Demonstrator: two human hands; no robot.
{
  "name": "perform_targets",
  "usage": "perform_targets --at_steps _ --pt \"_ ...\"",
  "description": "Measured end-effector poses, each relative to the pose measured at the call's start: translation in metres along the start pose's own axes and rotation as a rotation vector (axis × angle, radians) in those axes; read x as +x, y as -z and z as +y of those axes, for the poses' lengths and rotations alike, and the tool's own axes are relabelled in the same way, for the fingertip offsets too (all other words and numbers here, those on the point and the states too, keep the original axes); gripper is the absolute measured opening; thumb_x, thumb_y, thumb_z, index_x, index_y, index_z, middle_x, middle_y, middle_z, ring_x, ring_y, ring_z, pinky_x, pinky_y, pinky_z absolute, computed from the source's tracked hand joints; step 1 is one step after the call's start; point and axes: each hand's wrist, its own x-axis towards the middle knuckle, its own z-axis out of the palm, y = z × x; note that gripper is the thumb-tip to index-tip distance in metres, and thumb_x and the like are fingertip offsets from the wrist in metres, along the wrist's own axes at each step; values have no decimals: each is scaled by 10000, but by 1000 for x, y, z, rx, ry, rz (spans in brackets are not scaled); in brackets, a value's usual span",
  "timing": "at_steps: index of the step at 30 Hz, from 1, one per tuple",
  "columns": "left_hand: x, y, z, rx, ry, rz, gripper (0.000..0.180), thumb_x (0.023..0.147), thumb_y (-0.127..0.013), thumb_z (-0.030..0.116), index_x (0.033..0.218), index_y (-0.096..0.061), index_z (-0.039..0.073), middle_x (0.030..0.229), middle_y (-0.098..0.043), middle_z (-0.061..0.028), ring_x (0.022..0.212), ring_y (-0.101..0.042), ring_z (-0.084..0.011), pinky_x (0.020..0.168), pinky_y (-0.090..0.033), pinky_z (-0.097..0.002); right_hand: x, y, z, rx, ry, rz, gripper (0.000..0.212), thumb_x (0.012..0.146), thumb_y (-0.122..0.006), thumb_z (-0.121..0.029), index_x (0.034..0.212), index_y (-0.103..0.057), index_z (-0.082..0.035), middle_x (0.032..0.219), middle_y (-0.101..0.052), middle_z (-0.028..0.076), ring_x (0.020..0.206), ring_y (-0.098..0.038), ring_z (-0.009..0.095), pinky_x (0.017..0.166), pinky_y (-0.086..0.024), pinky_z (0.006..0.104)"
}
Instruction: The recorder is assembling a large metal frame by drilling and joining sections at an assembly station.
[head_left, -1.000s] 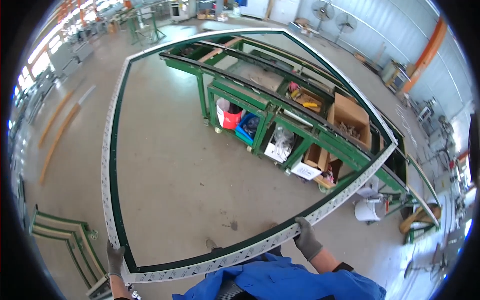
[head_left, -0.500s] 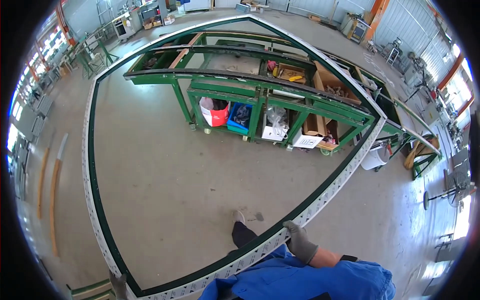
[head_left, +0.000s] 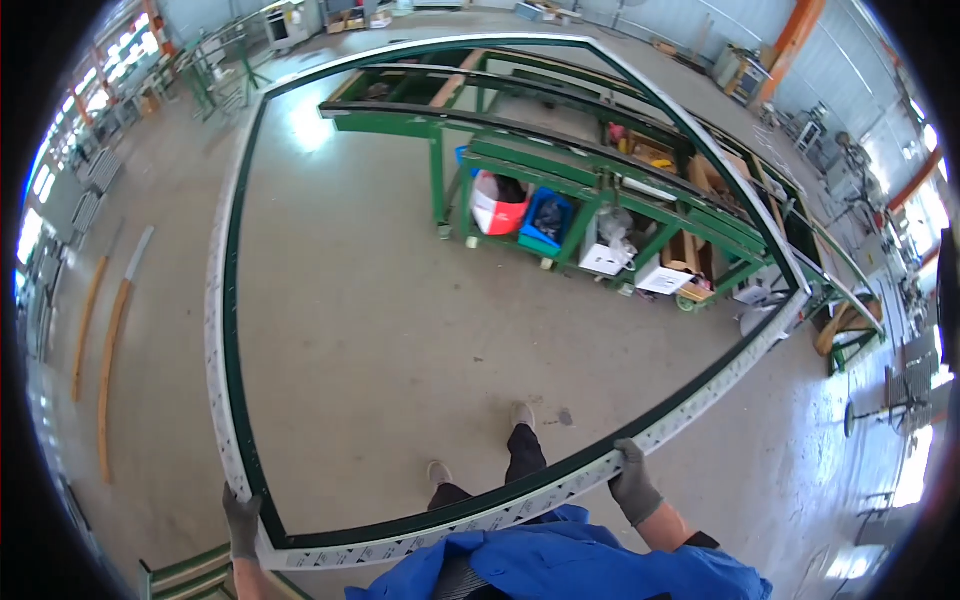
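I carry a large rectangular window frame (head_left: pixel 215 330), white outside and dark green inside, held level above the concrete floor. My left hand (head_left: pixel 241 520), in a grey glove, grips the frame's near left corner. My right hand (head_left: pixel 634 484), also in a grey glove, grips the near rail further right. My legs and shoes (head_left: pixel 522 416) show through the frame's opening. The frame's far end reaches over a green workbench.
A long green metal workbench (head_left: pixel 600 170) stands ahead, with a red-and-white bin (head_left: pixel 498 208), a blue crate (head_left: pixel 547 218) and cardboard boxes under it. Long wooden strips (head_left: pixel 112 340) lie on the floor at left. Green frame pieces (head_left: pixel 185 570) lean near my left hand.
My view has swung left and the workbench now sits further to the right. I have stepped forward with the frame; both hands keep their grip.
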Motion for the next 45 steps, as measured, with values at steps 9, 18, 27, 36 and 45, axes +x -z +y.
perform_targets --at_steps 9,18,27,36,45 --pt "91 12 23 29 -107 -131 506 738 -697 -6 1236 -611 -43 1075 -742 -140 984 -717 -220 889 -567 -357 -40 6 57 45 60 -16 161 815 -703 -269 910 -634 -158 875 -661 21 893 -661 234 906 -551 409" --pt "201 -5 54 110 -226 -186 537 741 -736 -9 1261 -602 -41 1095 -750 -153 1000 -739 -255 908 -583 -375 -27 -22 82 178 98 8 128 844 -679 -265 889 -626 -158 884 -667 35 923 -669 230 914 -546 411" --pt "313 -13 92 133 -241 -255 567 738 -749 5 1284 -599 -42 1117 -746 -154 1027 -734 -258 936 -576 -379 -28 -110 82 247 99 58 150 819 -684 -247 918 -624 -150 923 -670 32 912 -673 235 911 -551 412" --pt "480 -15 117 166 -316 -310 543 743 -753 72 1253 -604 -45 1113 -751 -192 1036 -733 -296 945 -566 -389 -11 -232 113 298 137 55 214 807 -681 -269 975 -652 -139 980 -696 47 981 -674 265 943 -548 441" --pt "635 -65 165 293 -391 -328 582 740 -778 83 1276 -599 -56 1150 -738 -236 1087 -717 -360 965 -560 -420 33 -334 156 296 203 -4 517 899 -607 -342 1338 -643 -70 1228 -709 99 1188 -657 286 1081 -507 469"
